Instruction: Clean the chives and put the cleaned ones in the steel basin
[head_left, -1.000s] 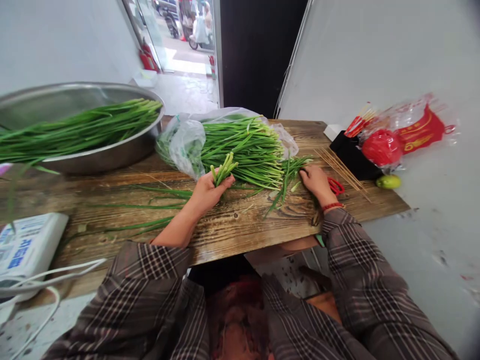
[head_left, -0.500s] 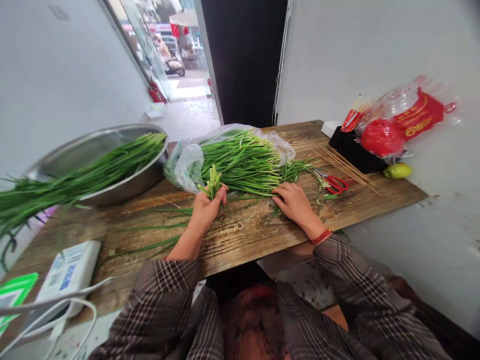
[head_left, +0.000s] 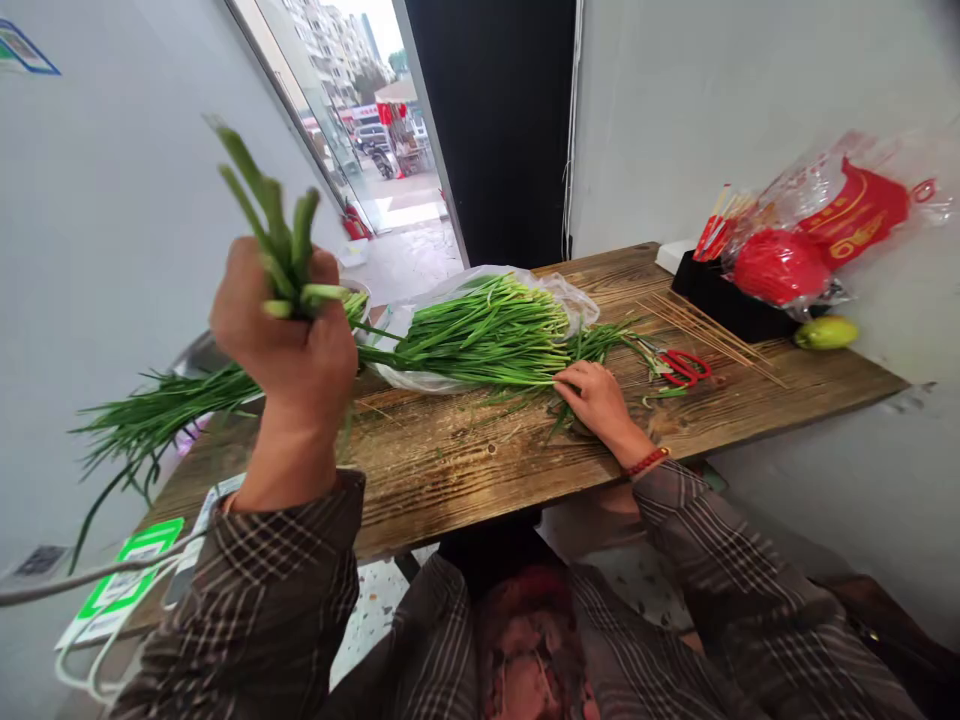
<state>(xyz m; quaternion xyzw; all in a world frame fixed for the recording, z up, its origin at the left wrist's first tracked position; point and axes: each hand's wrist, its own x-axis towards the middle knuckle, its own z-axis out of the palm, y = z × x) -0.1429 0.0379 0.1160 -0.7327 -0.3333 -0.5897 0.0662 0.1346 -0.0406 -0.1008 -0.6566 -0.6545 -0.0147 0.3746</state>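
In the head view my left hand (head_left: 285,340) is raised close to the camera on the left, closed round a bunch of garlic chives (head_left: 281,235) whose pale cut ends point up. On the table my right hand (head_left: 600,405) pinches the stem ends at the near right corner of a chive pile (head_left: 487,335). That pile lies on a clear plastic bag (head_left: 416,380). More chives (head_left: 172,405) trail over the left side of a metal bowl (head_left: 196,352), mostly hidden behind my left hand. Chive scraps and red-handled scissors (head_left: 684,368) lie right of the pile.
Thin wooden sticks (head_left: 712,335) rest on the wooden table (head_left: 450,480) near a black box (head_left: 724,300) with red packages. Beside the box is a yellow-green fruit (head_left: 825,333). White cables (head_left: 112,640) and a green card (head_left: 135,565) are at the left.
My left hand has risen up and left, towards the camera, with the bunch of chives. My right hand stays at the pile's stem ends, its fingers drawn closer together. The view has shifted slightly.
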